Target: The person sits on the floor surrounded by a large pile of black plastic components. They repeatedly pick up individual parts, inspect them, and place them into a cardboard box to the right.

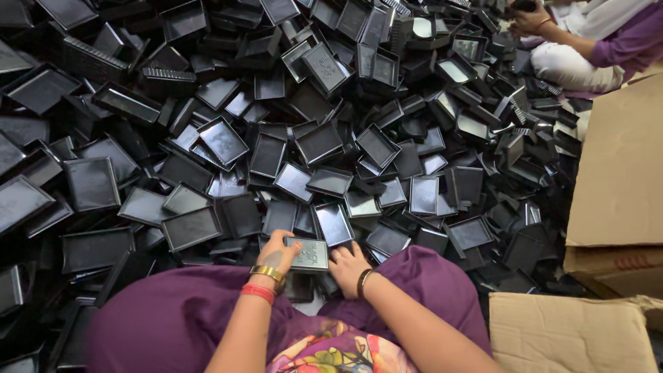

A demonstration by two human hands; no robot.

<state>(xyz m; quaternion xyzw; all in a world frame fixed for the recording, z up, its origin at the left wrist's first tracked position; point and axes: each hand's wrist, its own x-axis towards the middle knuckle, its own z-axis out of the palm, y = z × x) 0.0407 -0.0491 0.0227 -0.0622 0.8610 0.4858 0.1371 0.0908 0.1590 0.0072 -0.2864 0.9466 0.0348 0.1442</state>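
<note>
My left hand [277, 255] grips a small black rectangular plastic tray [308, 253] by its left edge, just in front of my purple-clad knees. My right hand [347, 266] rests with spread fingers on the black trays right beside that held tray, at its right edge. A gold bangle and a red band circle my left wrist, and a dark bangle sits on my right. A huge heap of loose black trays [290, 145] covers the floor ahead.
Another person [587, 41] in white and purple sits at the far right top, hands on trays. Cardboard boxes [618, 186] stand along the right side, and a flat cardboard piece [566, 331] lies at the lower right.
</note>
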